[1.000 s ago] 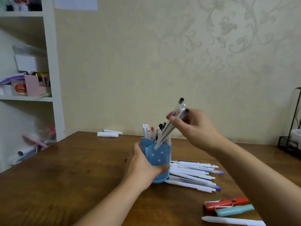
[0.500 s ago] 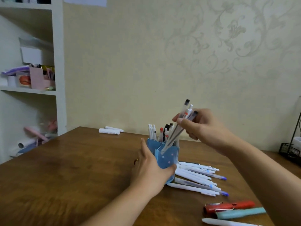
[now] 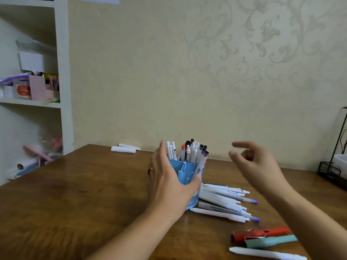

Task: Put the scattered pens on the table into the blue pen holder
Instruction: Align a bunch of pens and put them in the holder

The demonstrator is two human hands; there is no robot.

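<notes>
My left hand is wrapped around the near side of the blue pen holder, thumb on its front wall, fingers stretched up past the rim. My right hand hangs in the air to the right of the holder with fingers loosely spread and nothing in them. The holder stands upright on the wooden table, divided into compartments, crowded with white, black-capped and one red-tipped pen. Some barrels carry small print, too small for me to read.

Just right of the holder's base lies a fan of scattered pens, several touching one another, two with blue tips. Nearer the table's front right are a red pen, a teal pen and a white pen, close together. The left half of the table is open wood. Two white rolls sit at the far edge by the wall.
</notes>
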